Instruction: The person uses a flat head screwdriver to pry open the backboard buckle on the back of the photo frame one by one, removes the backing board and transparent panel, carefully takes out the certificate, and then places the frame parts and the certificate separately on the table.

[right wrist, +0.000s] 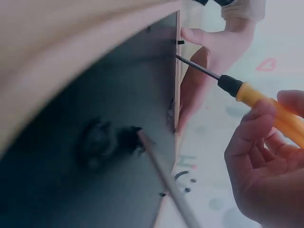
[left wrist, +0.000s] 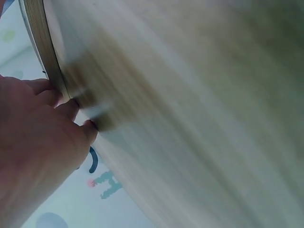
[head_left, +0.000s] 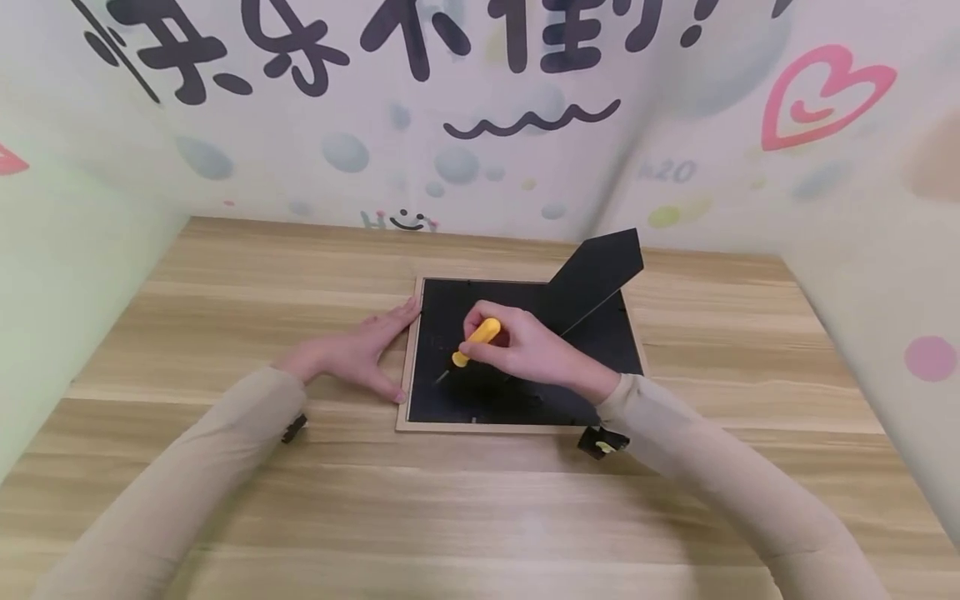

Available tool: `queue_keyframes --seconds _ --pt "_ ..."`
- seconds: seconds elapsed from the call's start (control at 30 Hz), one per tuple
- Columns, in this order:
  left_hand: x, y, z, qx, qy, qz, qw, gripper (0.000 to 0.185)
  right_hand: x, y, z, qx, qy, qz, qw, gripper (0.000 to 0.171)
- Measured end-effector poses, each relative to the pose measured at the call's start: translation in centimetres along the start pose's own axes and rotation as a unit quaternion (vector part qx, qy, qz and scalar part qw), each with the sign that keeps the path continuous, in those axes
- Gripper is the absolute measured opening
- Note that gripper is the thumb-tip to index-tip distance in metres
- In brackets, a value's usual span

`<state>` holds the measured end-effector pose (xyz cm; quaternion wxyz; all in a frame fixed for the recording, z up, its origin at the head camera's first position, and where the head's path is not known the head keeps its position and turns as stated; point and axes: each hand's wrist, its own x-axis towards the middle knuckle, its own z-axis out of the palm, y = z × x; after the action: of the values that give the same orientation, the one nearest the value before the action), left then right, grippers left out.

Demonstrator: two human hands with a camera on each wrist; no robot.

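A picture frame (head_left: pixel 517 429) lies face down, its thin wooden rim around a black backing board (head_left: pixel 510 292). From the board a black easel leg (head_left: pixel 603 262) stands up at a slant. My right hand (head_left: pixel 528 346) grips a screwdriver by its yellow handle (head_left: pixel 483 332). In the right wrist view, the screwdriver's metal shaft (right wrist: pixel 202 70) points at the frame's inner edge, close by a small black tab (right wrist: pixel 180 42). With fingers and thumb spread, my left hand (head_left: pixel 352 350) rests along the frame's left side; its fingertips touch the rim (left wrist: pixel 42 42) in the left wrist view.
The frame lies on a wood-grain table (head_left: pixel 487 508). Behind it rises a white wall (head_left: pixel 300 158) printed with dark lettering and bubbles, and pale walls flank both sides. More small tabs sit along the frame's inner edges.
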<state>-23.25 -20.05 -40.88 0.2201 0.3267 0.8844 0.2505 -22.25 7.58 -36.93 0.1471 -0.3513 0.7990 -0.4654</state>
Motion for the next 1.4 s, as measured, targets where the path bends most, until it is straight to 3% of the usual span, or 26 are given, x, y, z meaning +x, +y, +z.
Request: queue_keyframes --seconds 0.2,0.27,0.37,0.47,0.57,0.77,1.0,1.3,1.4 --pt "-0.6 0.2 0.4 0.043 0.012 0.017 0.9988 0.118 -1.5 1.0 -0.6 0.037 0.020 0.042 0.998 0.011" --pt "-1.1 0.5 0.7 0.059 0.016 0.018 0.9980 0.118 -1.8 1.2 -0.7 0.075 0.019 0.062 0.995 0.013" --pt "-1.6 1.3 1.2 0.075 0.012 0.009 0.9971 0.122 -2.1 1.4 -0.8 0.181 0.009 0.089 0.979 0.013" --pt "-1.8 1.9 1.5 0.085 0.008 0.005 0.9964 0.126 -2.1 1.5 -0.8 0.281 0.005 0.104 0.954 0.010" --pt "-1.7 2.1 1.7 0.085 0.006 0.001 0.9963 0.127 -1.9 1.6 -0.7 0.325 0.010 0.103 0.940 0.007" --pt "-1.6 2.3 1.9 0.067 0.000 0.003 0.9978 0.128 -1.2 1.9 -0.1 0.358 0.046 0.123 0.924 0.005" --pt "-1.5 2.3 2.2 0.045 0.005 0.019 0.9988 0.125 0.0 2.4 0.6 0.370 0.069 0.154 0.913 0.004" --pt "-1.2 2.1 2.6 0.081 0.019 0.021 0.9963 0.131 1.2 3.1 0.9 0.375 0.047 0.191 0.906 0.004" --pt "-1.2 2.2 2.7 0.100 0.028 0.021 0.9944 0.130 1.2 3.7 0.9 0.394 0.033 0.194 0.898 0.005"
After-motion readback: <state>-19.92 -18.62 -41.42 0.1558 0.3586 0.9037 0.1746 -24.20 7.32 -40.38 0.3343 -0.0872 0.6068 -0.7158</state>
